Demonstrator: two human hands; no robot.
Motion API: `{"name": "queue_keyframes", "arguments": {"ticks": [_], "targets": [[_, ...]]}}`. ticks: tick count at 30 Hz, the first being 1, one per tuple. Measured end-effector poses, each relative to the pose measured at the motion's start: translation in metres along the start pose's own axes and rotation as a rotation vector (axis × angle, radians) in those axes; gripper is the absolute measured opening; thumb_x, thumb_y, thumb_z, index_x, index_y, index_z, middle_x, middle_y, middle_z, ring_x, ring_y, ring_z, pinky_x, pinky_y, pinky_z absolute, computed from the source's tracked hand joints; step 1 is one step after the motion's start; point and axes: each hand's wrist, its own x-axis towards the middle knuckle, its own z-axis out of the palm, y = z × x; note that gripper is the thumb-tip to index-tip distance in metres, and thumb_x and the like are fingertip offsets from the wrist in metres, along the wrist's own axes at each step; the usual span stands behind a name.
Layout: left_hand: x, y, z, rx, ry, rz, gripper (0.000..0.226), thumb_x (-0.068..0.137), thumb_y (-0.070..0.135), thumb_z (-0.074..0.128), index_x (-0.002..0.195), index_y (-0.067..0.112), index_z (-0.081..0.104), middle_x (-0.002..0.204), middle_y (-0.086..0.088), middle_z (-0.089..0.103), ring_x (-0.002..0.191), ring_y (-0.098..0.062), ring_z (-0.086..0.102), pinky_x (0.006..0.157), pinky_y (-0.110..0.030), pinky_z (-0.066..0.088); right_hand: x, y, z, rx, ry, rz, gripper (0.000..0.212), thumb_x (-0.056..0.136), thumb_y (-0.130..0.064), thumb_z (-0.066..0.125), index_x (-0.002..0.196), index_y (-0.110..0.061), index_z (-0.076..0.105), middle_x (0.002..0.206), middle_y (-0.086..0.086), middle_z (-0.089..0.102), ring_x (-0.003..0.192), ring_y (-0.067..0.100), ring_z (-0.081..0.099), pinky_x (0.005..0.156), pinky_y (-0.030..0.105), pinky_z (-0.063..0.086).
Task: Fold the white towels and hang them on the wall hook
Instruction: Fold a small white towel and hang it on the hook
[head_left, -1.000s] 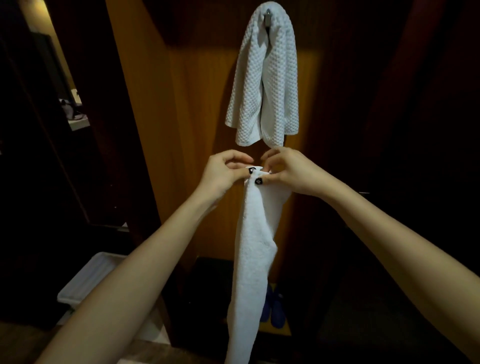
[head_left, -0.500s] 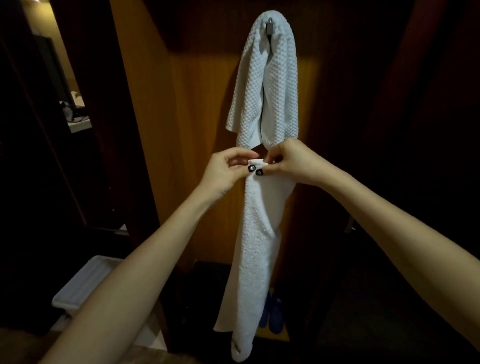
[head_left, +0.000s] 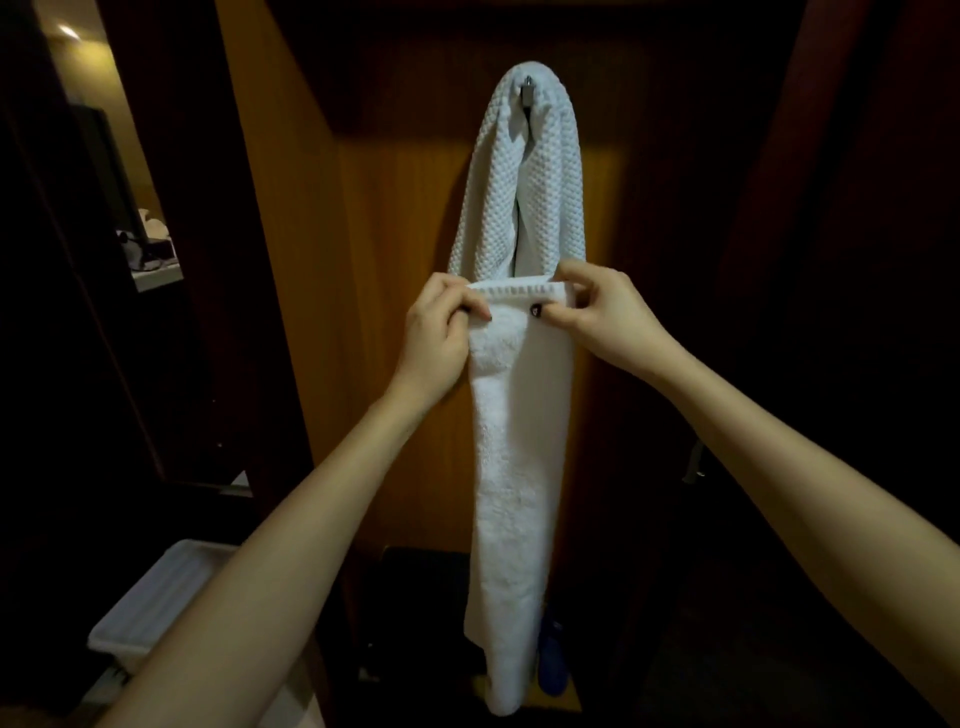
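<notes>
Pinching the plush white towel (head_left: 511, 467) at frame centre, left hand (head_left: 436, 338) and right hand (head_left: 605, 317) spread its top hem, likely squaring the fold below the hooked waffle-weave white towel (head_left: 519, 192).

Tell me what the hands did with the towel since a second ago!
The left hand and right hand pulled apart, stretching the top edge of the smooth towel flat between them; before, they pinched it bunched together. The towel also rose, so its bottom end now shows. Both hands kept their grip. The waffle towel stayed on the hook.
</notes>
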Motion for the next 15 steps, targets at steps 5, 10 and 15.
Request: {"name": "queue_keyframes", "arguments": {"ticks": [5,10,15], "targets": [[0.015,0.011,-0.004,-0.329,-0.159,-0.203,0.022,0.085,0.0,0.065,0.089,0.021,0.06,0.099,0.004,0.057,0.095,-0.004,0.055,0.084,-0.018,0.042,0.01,-0.01,-0.005,0.252,0.141,-0.027,0.023,0.083,-0.006,0.067,0.1,-0.02,0.06,0.09,-0.019,0.06,0.07,0.0,0.054,0.06,0.02,0.044],[0.012,0.023,0.005,-0.529,-0.246,-0.202,0.024,0.087,-0.006,0.058,0.096,0.015,0.062,0.098,0.008,0.061,0.094,0.005,0.056,0.085,-0.013,0.042,0.008,-0.007,-0.018,0.479,0.132,0.032,0.06,0.088,-0.003,0.064,0.137,-0.034,0.046,0.144,-0.009,0.044,0.112,-0.005,0.058,0.093,0.029,0.053],[0.029,0.046,0.024,-0.481,-0.14,-0.203,0.029,0.088,-0.005,0.056,0.089,0.024,0.06,0.096,0.009,0.059,0.094,-0.004,0.054,0.091,-0.027,0.045,-0.009,0.003,-0.022,0.537,0.184,0.074,0.086,0.092,-0.015,0.064,0.155,-0.024,0.006,0.158,-0.003,0.022,0.132,0.009,0.047,0.095,0.029,0.053]]}}
